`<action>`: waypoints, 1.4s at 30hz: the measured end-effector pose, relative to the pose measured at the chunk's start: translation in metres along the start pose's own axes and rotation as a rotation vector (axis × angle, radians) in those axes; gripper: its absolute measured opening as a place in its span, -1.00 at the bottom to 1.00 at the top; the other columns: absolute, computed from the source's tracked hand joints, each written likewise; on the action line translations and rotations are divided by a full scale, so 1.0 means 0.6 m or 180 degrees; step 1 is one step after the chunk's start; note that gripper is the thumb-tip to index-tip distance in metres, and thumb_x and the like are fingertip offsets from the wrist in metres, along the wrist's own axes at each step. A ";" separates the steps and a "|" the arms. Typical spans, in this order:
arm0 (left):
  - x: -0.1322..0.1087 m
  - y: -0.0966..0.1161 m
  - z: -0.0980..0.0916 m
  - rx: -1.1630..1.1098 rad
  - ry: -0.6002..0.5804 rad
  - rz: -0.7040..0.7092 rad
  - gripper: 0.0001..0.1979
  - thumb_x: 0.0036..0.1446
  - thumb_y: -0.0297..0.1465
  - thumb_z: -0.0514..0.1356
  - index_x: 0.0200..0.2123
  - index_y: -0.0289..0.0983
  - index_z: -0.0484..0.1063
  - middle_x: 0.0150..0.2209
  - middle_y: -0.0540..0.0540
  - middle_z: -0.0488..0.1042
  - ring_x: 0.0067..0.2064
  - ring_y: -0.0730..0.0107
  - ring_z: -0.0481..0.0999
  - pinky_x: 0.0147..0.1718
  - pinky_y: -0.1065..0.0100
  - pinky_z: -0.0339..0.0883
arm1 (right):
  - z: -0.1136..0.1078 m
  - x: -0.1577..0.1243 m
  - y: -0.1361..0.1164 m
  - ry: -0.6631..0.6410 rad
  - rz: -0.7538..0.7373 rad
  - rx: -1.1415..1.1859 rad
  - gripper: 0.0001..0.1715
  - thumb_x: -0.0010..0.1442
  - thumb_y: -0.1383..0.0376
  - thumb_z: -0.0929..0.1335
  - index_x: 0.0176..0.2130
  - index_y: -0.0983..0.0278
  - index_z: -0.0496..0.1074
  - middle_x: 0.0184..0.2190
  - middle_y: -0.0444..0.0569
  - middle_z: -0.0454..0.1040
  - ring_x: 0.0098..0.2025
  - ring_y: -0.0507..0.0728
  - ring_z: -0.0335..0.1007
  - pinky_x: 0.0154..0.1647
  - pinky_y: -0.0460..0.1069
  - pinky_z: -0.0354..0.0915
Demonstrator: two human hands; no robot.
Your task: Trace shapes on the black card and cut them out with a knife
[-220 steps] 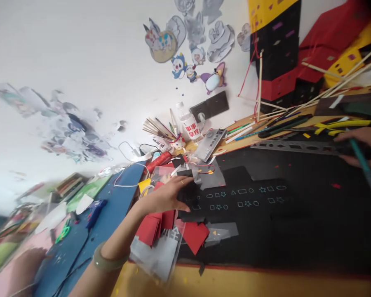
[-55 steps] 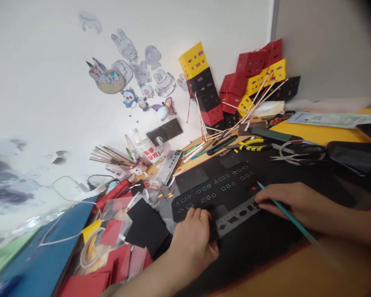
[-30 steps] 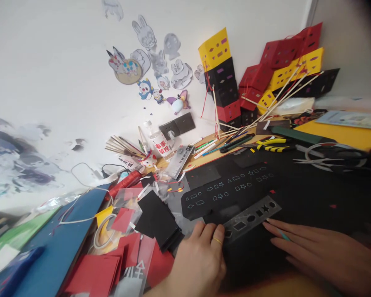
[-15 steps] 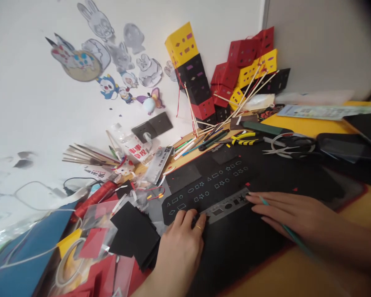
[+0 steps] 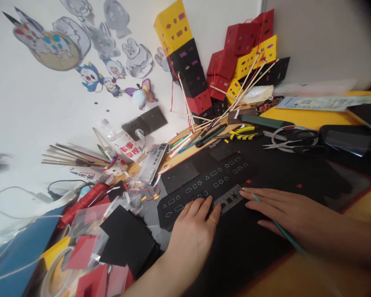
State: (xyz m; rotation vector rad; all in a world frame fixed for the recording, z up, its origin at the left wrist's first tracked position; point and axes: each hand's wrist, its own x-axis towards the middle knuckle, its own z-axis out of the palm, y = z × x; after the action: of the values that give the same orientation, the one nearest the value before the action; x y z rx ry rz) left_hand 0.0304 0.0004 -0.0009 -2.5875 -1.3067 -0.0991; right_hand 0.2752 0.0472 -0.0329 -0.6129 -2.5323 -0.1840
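Note:
A clear stencil ruler (image 5: 230,199) with cut-out shapes lies on a black card (image 5: 176,194) bearing rows of pale blue outlined stars, circles, rectangles and triangles. My left hand (image 5: 196,225), a ring on one finger, rests palm down across the stencil's left part and the card's lower edge, fingers stretched out and hiding some outlines. At the stencil's right end, the fingertips of my right hand (image 5: 281,210) touch it. A thin teal pen (image 5: 289,236) is held between the fingers of that hand, slanting back toward the lower right.
Scissors (image 5: 292,144) and yellow-black pliers (image 5: 243,133) lie behind the mat (image 5: 321,173). Black card pieces (image 5: 126,235) and red sheets (image 5: 91,280) pile up at left. A water bottle (image 5: 126,144) and stacked paper boxes (image 5: 188,70) stand along the wall.
My left hand has moved right along the stencil and now covers more of it and some drawn shapes. My right hand stays at the stencil's end with the pen. The view has shifted slightly.

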 end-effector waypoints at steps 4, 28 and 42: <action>0.002 0.000 0.001 0.0093 -0.0028 0.0075 -0.64 0.16 -0.48 0.08 0.05 -0.28 0.32 0.03 -0.20 0.38 -0.03 0.17 0.42 -0.12 0.20 0.41 | 0.008 -0.008 -0.001 -0.0029 0.0052 -0.0026 -0.73 0.21 0.38 0.20 -0.14 0.38 0.41 -0.01 0.19 0.44 0.05 0.19 0.34 -0.05 0.07 0.38; -0.001 0.000 0.003 -0.0147 0.0721 0.0256 -0.57 0.24 -0.56 -0.18 -0.15 -0.35 0.48 -0.14 -0.29 0.49 -0.09 0.14 0.49 -0.26 0.29 0.49 | -0.006 -0.006 -0.004 -0.0188 0.0276 -0.0148 -0.77 0.19 0.35 0.23 -0.19 0.32 0.43 -0.01 0.11 0.44 -0.02 0.23 0.39 -0.09 0.13 0.37; 0.001 0.005 0.024 -0.0369 0.0927 -0.0031 -0.78 0.19 -0.44 0.08 -0.17 -0.33 0.48 -0.14 -0.18 0.51 -0.12 0.19 0.51 -0.29 0.29 0.52 | 0.002 -0.025 0.001 -0.0192 0.0376 -0.0212 -0.75 0.19 0.39 0.23 -0.13 0.31 0.38 -0.05 0.03 0.47 -0.01 0.16 0.34 -0.09 0.03 0.33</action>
State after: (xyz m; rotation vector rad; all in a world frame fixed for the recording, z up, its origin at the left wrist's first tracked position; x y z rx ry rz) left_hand 0.0324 0.0025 -0.0152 -2.5379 -1.2382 -0.5464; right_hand 0.2861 0.0421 -0.0414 -0.8030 -2.5469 -0.2110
